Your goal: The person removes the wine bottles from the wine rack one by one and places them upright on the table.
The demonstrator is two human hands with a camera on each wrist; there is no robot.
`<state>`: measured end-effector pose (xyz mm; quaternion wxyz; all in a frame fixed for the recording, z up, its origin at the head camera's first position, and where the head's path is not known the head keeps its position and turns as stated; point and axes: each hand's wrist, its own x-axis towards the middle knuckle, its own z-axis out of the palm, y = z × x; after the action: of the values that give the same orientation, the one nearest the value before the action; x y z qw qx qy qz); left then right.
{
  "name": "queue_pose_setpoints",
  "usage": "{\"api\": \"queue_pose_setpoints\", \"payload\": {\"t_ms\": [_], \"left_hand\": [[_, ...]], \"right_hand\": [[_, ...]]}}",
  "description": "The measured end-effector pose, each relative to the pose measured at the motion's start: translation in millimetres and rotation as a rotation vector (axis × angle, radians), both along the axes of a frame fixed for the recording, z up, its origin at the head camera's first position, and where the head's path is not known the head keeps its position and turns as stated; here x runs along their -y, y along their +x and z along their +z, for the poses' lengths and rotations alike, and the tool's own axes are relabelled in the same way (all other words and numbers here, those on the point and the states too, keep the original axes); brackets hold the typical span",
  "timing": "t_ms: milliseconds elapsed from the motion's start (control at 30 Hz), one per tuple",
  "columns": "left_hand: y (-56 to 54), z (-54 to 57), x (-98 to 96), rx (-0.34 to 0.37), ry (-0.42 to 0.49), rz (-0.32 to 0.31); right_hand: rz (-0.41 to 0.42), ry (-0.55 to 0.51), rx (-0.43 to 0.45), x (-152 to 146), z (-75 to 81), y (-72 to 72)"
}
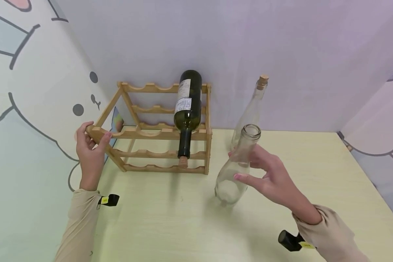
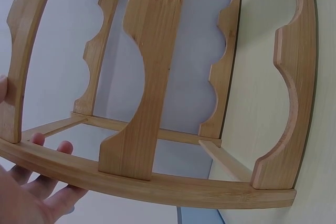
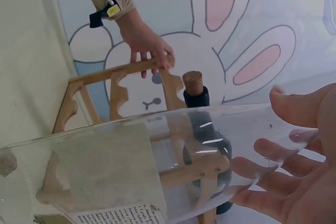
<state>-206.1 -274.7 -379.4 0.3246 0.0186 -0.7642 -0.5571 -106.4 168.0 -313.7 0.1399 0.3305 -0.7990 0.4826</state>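
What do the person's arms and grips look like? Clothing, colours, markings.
Left grip and right grip: bare, no gloves. Each side: wrinkled beige cloth sleeve, small blocky black wrist device with a yellow label, print illegible.

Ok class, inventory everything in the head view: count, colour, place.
Table: one, pale yellow, foreground
Rack: one, light brown, on table
Dark bottle: one, green, on rack
Front clear bottle: one, colourless, right of rack
Rear clear bottle: one, colourless, behind front one
Corks: two, tan, in dark and rear bottles
Walls: three, pale, back plus cartoon-printed sides
Sleeves: two, beige, bottom edge
Wrist cameras: two, black, by sleeves
Left grip: one, bare, holding rack corner
Right grip: one, bare, holding front clear bottle
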Motion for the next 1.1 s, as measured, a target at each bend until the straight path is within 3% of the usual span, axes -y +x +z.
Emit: {"api": "queue_pose_setpoints", "payload": {"t_ms": [600,1100], "left_hand": [[3.7,3.5,-2.4,-0.005,-0.005,0.000],[2.7,2.6,-2.2,0.007,0.005,0.001]], "right_hand": [[-0.193,-0.001,0.031,-51.8,-4.3,-19.1],[-0.257,-0.015,0.016,-80.7,-6.6,-40.4]]}}
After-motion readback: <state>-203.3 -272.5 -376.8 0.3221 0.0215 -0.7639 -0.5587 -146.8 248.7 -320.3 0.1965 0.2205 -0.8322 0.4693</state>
